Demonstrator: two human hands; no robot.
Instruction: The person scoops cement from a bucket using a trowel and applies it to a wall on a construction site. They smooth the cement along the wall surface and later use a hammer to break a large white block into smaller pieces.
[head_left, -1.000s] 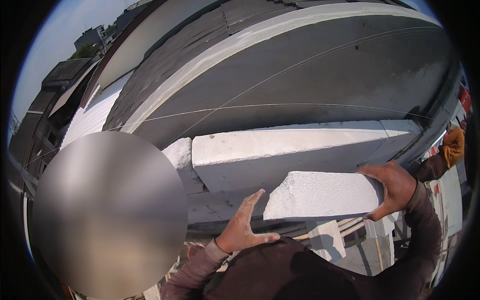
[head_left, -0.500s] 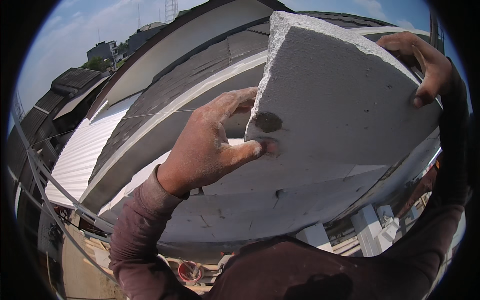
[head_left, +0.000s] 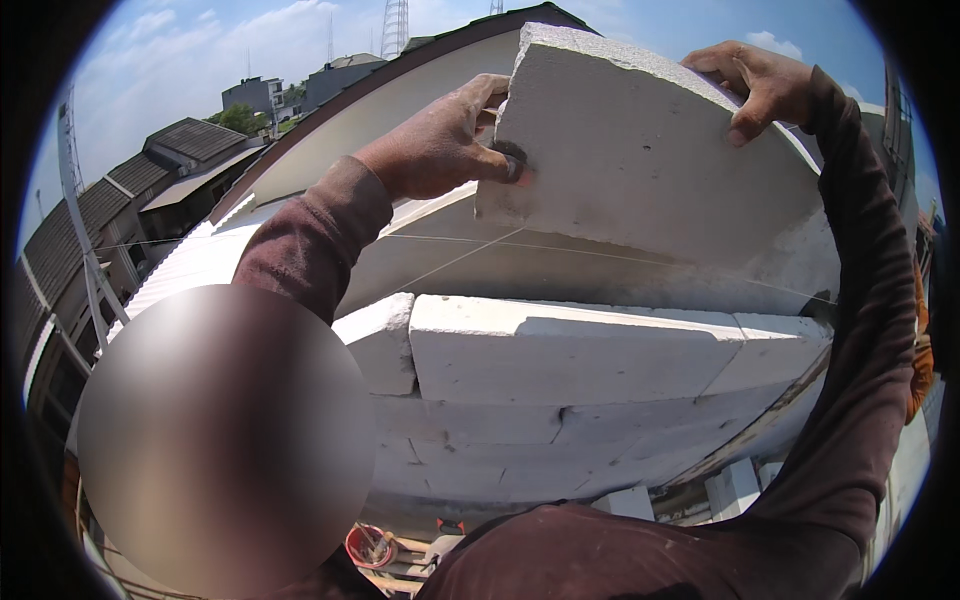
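A large pale grey-white aerated concrete block (head_left: pixel 640 150) is held up between my two hands, above the top course of a block wall (head_left: pixel 560 350). My left hand (head_left: pixel 445 140) grips its left end, thumb on the near face and fingers behind the edge. At the upper right, my right hand (head_left: pixel 755 85) clasps the top edge, thumb on the near face and fingers over the rough top. The block's far face is hidden. A thin string line (head_left: pixel 590 249) stretches between the held block and the wall top.
Beyond the wall rises a grey gable with a dark roof edge (head_left: pixel 470 35). White corrugated sheeting (head_left: pixel 185 262) lies to the left. Below are a red bucket (head_left: pixel 370 546) and loose blocks (head_left: pixel 735 488). An orange-sleeved person (head_left: pixel 920 370) shows at far right. A blurred disc covers the lower left.
Both hands have carried the block farther out and up in view, away from my body. The wall's top course and string line now show beneath it.
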